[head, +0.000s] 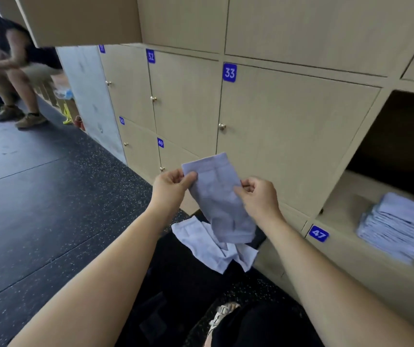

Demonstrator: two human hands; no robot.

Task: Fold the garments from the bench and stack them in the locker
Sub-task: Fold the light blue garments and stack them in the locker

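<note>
A pale lilac folded garment point(219, 196) hangs in the air in front of me, held by both hands. My left hand point(172, 190) pinches its left edge near the top. My right hand point(257, 199) pinches its right edge a little lower. Below it a loose white garment point(208, 244) lies crumpled on the black bench point(173, 276). At the right, the open locker point(366, 196) holds a stack of folded pale garments point(399, 231) on its floor.
Closed wooden locker doors numbered 32, 33 and 49 fill the wall ahead; label 47 point(318, 233) sits under the open locker. An open door point(80, 18) overhangs the upper left. A seated person point(13, 68) is at far left. Dark speckled floor point(38, 196) spreads to the left.
</note>
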